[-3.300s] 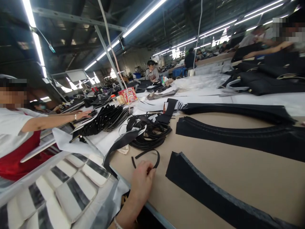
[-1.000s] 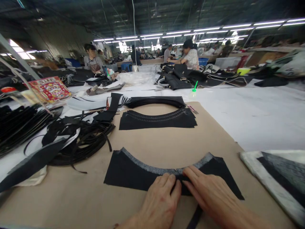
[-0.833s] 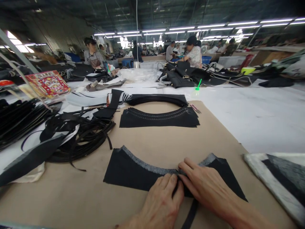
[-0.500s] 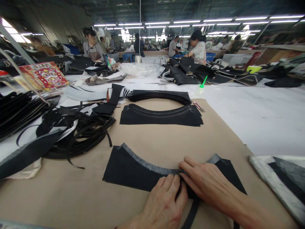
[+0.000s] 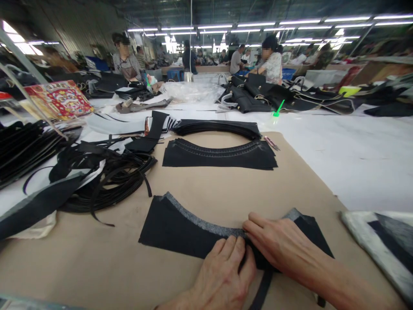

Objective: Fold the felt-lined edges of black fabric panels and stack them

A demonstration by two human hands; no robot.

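Observation:
A curved black panel [image 5: 180, 234] lies flat on the brown work surface, with a speckled grey band [image 5: 196, 221] along its concave edge. My left hand [image 5: 224, 273] presses its closed fingers onto the panel's middle, just below the band. Right beside it, my right hand [image 5: 274, 241] pinches at the same curved edge, fingertips close to those of the left. From beneath my hands a narrow black strip [image 5: 263, 288] trails toward me. What lies exactly between the fingertips is hidden.
Stacked curved black panels [image 5: 219, 157] and another stack [image 5: 216, 127] lie beyond. Coiled black strips [image 5: 112, 185] spread at left. Small red-handled snips [image 5: 272, 143] sit near the stacks. A white-edged slab [image 5: 364, 241] is at right. Several people work in the background.
The view has shifted slightly. Both hands stay at the middle of the panel's curved edge, with only slight finger movement; the panel lies in the same place.

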